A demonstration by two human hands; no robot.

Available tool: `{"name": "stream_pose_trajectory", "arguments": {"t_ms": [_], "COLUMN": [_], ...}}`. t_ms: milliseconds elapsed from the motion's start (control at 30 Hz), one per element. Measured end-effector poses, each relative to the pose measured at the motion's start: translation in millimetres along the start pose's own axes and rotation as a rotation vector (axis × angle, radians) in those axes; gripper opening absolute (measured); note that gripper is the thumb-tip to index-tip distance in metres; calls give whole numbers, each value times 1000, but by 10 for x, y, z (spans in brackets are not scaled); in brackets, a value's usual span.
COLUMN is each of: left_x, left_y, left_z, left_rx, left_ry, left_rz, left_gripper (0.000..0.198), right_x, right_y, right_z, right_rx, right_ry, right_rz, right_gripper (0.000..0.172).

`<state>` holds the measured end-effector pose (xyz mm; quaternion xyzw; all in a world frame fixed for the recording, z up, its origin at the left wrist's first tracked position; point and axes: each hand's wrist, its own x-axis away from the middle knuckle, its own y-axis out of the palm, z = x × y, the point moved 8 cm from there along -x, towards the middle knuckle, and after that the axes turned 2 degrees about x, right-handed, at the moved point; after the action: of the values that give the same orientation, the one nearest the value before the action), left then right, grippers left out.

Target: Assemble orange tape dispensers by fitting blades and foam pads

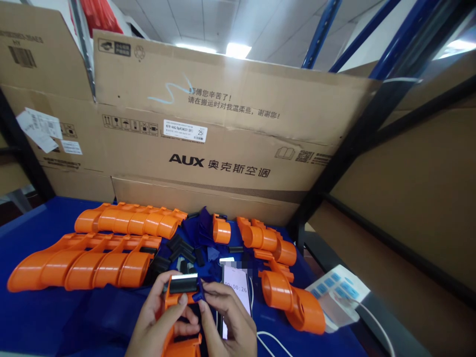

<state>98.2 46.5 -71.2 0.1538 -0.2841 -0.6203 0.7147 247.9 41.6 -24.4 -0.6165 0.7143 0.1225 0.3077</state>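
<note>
An orange tape dispenser (pixel 182 347) stands in front of me, its serrated metal blade (pixel 185 276) and black roller (pixel 183 286) at the upper end. My left hand (pixel 162 310) grips its head from the left, thumb pressed on the front below the roller. On the other side, my right hand (pixel 226 307) pinches a small dark blue plastic piece (pixel 200 292) at the right end of the head, fingers closed. Whether that piece is fixed to the dispenser I cannot tell. Just behind my right hand lies a phone (pixel 237 285) with a timer on its screen.
Rows of orange tape dispensers (pixel 128 218) line the left, with more (pixel 303 307) at right. Black strips (pixel 182 245) and dark blue pieces (pixel 203 230) lie between them. A white-and-blue box (pixel 340 292) with a cable sits right. A cardboard wall (pixel 230 134) closes the back.
</note>
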Motion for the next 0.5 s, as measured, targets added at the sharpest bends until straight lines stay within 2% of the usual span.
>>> {"name": "stream_pose_trajectory", "arguments": {"t_ms": [300, 400, 433, 500], "left_x": [-19, -25, -14, 27], "left_y": [-30, -33, -28, -25], "left_z": [19, -91, -148, -253], "left_rx": [35, 107, 119, 100], "left_ry": [-10, -131, -180, -248], "left_rz": [26, -20, -46, -99], "left_gripper": [54, 78, 88, 99], "right_x": [-1, -117, -162, -218], "right_y": [-16, -64, -55, 24], "right_z": [-37, 38, 60, 61], "right_rx": [-37, -135, -177, -270], "right_ry": [19, 135, 194, 314], "right_rz": [-55, -97, -146, -325], "right_gripper": [14, 22, 27, 36]}}
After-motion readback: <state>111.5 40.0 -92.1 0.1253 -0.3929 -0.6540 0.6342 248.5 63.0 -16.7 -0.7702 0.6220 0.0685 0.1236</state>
